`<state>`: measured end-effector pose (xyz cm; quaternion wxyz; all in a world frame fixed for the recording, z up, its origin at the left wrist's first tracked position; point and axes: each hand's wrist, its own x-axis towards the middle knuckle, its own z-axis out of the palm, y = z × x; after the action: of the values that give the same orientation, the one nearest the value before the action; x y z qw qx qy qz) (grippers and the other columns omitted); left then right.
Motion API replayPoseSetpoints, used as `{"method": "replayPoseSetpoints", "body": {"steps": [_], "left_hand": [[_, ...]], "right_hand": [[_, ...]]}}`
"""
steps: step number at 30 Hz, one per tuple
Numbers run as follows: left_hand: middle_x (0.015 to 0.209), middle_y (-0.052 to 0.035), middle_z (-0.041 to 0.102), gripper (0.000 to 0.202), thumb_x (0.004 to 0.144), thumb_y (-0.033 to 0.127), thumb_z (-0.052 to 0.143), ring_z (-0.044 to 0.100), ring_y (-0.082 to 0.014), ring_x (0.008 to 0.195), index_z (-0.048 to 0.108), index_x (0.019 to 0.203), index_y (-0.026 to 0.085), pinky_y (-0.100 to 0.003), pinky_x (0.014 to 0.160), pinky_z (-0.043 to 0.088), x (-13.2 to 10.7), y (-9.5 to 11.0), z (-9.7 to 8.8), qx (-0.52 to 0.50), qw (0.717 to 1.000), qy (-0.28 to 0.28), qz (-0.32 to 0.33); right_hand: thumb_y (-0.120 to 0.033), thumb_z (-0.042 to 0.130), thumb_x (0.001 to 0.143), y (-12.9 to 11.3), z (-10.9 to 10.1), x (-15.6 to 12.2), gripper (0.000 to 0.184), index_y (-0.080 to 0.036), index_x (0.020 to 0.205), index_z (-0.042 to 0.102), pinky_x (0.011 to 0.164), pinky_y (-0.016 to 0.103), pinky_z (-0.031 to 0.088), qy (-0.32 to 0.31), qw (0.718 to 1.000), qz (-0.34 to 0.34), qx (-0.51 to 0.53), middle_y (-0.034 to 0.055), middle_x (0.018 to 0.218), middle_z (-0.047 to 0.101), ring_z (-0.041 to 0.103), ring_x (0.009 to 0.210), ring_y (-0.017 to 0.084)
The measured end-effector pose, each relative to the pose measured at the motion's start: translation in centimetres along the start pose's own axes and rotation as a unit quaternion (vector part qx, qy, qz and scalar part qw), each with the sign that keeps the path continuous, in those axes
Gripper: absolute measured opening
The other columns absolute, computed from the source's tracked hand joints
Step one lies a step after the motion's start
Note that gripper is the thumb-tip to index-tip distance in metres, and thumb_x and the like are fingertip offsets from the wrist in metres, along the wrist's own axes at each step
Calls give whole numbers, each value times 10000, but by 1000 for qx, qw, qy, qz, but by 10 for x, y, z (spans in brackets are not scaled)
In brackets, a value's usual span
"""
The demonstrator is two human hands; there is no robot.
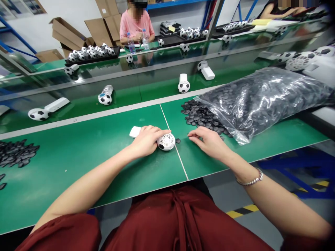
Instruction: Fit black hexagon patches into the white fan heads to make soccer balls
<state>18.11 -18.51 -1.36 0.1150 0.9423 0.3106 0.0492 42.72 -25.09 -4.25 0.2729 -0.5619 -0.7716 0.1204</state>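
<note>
My left hand [148,141] is closed over a white soccer-ball-shaped device [166,142] lying on the green table. Its ball end shows an open white lattice with a black patch low on the left, and its white handle [135,132] sticks out behind my hand. Just right of the ball, a loose black pentagon piece [178,141] lies flat. My right hand [209,141] hovers beyond that piece, thumb and forefinger pinched together. A dark bit shows at those fingertips, looking like a small black piece, mostly hidden.
A clear plastic bag [261,101] of black pieces spills a pile [201,115] on the right. More black pieces [18,153] lie at far left. Behind a rail, ball devices [184,83] sit on a green conveyor [146,83]. A person in pink [137,26] sits across, beside a filled tray [91,55].
</note>
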Motion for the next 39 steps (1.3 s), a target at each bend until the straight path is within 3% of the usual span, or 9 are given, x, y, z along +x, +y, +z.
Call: {"method": "replayPoseSetpoints", "body": {"steps": [7, 11, 14, 17, 20, 23, 30, 33, 39], "left_hand": [[1111, -38, 578, 612, 713, 28, 399, 471, -222, 1006, 434, 1278, 261, -389, 895, 334, -4, -2, -1, 0, 1000, 7, -9], [1114, -41, 575, 606, 726, 33, 391, 466, -219, 1004, 421, 1287, 258, -386, 892, 330, -5, -2, 1, 1, 1000, 11, -1], [1114, -43, 572, 603, 731, 38, 384, 461, -219, 1011, 413, 1293, 256, -384, 895, 327, -5, -3, 0, 2, 1000, 11, 4], [1117, -43, 568, 615, 725, 37, 381, 460, -220, 1018, 405, 1298, 262, -383, 897, 327, -4, -5, -1, 2, 1000, 2, 7], [1120, -43, 568, 608, 735, 41, 373, 460, -224, 1025, 402, 1299, 264, -389, 898, 328, -4, -5, -1, 2, 1000, 0, 12], [1154, -53, 555, 595, 740, 25, 358, 439, -231, 1056, 414, 1290, 243, -401, 916, 319, -3, -3, 1, 15, 1000, 15, 9], [1266, -83, 470, 669, 676, 86, 490, 397, -267, 1126, 368, 1319, 225, -447, 974, 286, -6, -1, 0, 11, 1000, -3, -3], [1272, -87, 465, 667, 685, 139, 531, 396, -272, 1137, 354, 1323, 218, -482, 1012, 237, -8, 0, -2, -4, 1000, -5, -5], [1272, -84, 473, 723, 682, 412, 659, 389, -278, 1157, 360, 1311, 217, -537, 1043, 165, -9, 6, 0, -43, 999, 14, -14]], "right_hand": [[-203, 528, 856, -16, 19, 9, 178, -170, 1004, 619, 744, 318, 438, -81, 986, -94, -112, 70, 942, 623, 525, 860, 210], [-136, 448, 874, -22, 27, 17, 189, -122, 925, 629, 670, 315, 408, -98, 957, -155, -226, 97, 828, 602, 497, 769, 215], [-115, 425, 871, -20, 26, 22, 211, -125, 937, 626, 650, 322, 400, -111, 948, -164, -250, 95, 781, 577, 487, 728, 215], [-114, 414, 877, -14, 20, 21, 232, -166, 954, 627, 702, 317, 424, -110, 971, -143, -157, 79, 816, 587, 515, 785, 206], [-124, 400, 875, -10, 15, 11, 237, -168, 947, 621, 777, 321, 446, -66, 994, -87, -24, 77, 881, 609, 545, 855, 194], [-188, 455, 863, -10, 13, -1, 208, -183, 1017, 594, 731, 322, 479, -38, 997, -39, 51, 72, 931, 610, 568, 786, 178], [-280, 491, 878, -18, 13, -6, 180, -212, 894, 657, 699, 342, 448, 46, 994, -100, -24, 72, 805, 568, 507, 786, 204], [-271, 512, 868, -23, 12, -3, 167, -196, 860, 661, 703, 328, 447, 80, 991, -110, -8, 78, 820, 567, 516, 784, 194], [-204, 527, 851, -37, 14, -4, 75, -204, 875, 598, 673, 264, 466, -3, 988, -14, 154, 13, 821, 640, 584, 724, 146]]}}
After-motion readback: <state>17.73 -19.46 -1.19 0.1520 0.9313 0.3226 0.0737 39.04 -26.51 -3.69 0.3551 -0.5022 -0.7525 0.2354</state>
